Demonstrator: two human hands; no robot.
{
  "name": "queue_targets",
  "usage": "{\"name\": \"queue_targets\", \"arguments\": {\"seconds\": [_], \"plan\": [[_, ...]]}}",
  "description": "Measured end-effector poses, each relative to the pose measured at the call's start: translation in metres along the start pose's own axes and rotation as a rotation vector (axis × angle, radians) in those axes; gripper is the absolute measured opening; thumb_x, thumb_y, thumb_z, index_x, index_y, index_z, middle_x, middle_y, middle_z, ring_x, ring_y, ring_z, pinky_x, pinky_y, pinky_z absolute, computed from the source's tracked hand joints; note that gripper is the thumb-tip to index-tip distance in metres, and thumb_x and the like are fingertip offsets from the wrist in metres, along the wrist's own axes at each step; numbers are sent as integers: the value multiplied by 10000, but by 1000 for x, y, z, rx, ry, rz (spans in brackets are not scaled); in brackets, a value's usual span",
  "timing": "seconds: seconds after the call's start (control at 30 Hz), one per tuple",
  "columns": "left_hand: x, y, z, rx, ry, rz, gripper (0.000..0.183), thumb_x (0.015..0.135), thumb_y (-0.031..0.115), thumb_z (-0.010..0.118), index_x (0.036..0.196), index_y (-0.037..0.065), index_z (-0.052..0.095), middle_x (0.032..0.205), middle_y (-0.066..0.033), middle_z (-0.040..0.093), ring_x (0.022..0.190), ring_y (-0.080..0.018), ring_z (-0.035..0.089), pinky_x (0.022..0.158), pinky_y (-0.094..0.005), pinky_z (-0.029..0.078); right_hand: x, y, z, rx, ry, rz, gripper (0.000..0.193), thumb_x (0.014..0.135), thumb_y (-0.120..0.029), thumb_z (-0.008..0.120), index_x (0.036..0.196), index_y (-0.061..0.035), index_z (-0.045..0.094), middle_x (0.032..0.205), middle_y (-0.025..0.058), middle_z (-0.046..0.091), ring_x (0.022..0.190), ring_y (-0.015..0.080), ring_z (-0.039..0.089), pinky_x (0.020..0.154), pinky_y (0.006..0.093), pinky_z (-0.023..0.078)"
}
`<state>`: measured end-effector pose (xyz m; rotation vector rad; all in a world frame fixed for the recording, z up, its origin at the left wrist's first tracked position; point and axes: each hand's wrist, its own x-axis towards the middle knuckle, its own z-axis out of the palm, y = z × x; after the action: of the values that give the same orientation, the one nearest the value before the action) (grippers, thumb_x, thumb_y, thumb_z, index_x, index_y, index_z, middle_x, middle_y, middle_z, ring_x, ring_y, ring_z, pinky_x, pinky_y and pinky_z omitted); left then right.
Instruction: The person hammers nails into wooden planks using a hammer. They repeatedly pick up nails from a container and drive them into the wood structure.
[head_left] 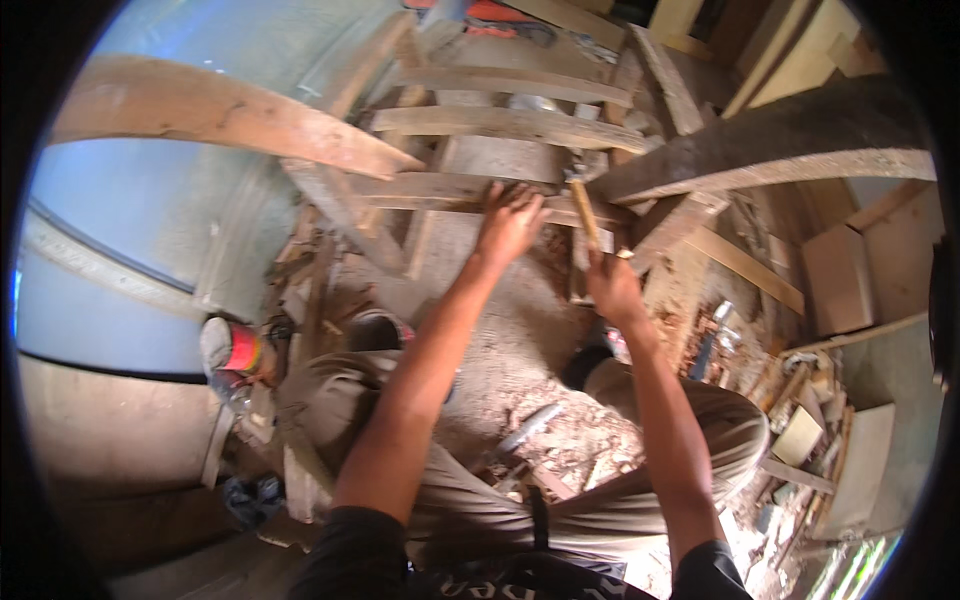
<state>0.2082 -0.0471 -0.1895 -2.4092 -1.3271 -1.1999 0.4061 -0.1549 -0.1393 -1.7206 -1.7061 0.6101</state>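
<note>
Before me stands a wooden frame with several crosspieces, and its nearest crosspiece (440,190) runs between two thick curved legs. My left hand (512,218) lies over this crosspiece near its middle, fingers curled on the wood; whether a nail is pinched there is too small to tell. My right hand (613,285) is closed round the wooden handle of a hammer (584,212). The hammer's head is just above the crosspiece, right of my left hand, by the joint with the dark right leg (760,140). The lighter left leg (230,115) reaches toward the left.
Wood shavings and offcuts (800,435) cover the floor on the right, where a dark-handled tool (712,335) lies. A grey metal tool (530,427) is between my legs. At left are a red-banded can (235,347) and pale panels (110,240). Boards lean at right.
</note>
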Motion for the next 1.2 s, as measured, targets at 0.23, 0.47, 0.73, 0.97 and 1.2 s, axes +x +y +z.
{"name": "queue_targets", "arguments": {"seconds": [0.23, 0.47, 0.73, 0.97, 1.2], "plan": [[31, 19, -13, -131, -185, -296, 62, 835, 83, 640, 879, 42, 658, 1028, -107, 677, 949, -303, 642, 887, -452, 484, -68, -20, -15, 317, -1, 293, 610, 1026, -503, 380, 705, -12, 547, 551, 76, 492, 540, 178, 531, 509, 356, 400], [34, 30, -17, -117, -199, -429, 238, 749, -19, 658, 962, 67, 598, 1008, -135, 651, 944, -310, 646, 833, -414, 512, -132, -3, -5, 525, 46, 314, 480, 1035, -462, 395, 753, -81, 472, 537, -27, 403, 383, 60, 347, 340, 244, 280], [65, -62, -130, -154, -271, -657, 169, 780, 75, 597, 929, 55, 674, 962, -171, 705, 851, -301, 697, 818, -374, 542, -128, -17, 33, 469, -41, 317, 585, 1000, -563, 402, 752, -43, 510, 535, -6, 427, 396, 99, 396, 364, 292, 328], [55, -21, -249, -872, 35, -966, 218, 865, 0, 472, 1021, 54, 613, 836, -56, 569, 718, -151, 601, 713, -382, 581, -133, -50, 54, 542, -122, 340, 556, 1009, -528, 409, 807, -27, 542, 548, -1, 455, 410, 103, 422, 364, 290, 330], [53, 11, -215, -1154, 25, -918, 278, 949, 154, 589, 1163, -21, 623, 956, -91, 637, 763, -159, 634, 756, -334, 566, -116, -78, 61, 642, -112, 183, 501, 1033, -468, 396, 796, -45, 525, 561, -14, 437, 446, 75, 417, 400, 252, 310]]}}
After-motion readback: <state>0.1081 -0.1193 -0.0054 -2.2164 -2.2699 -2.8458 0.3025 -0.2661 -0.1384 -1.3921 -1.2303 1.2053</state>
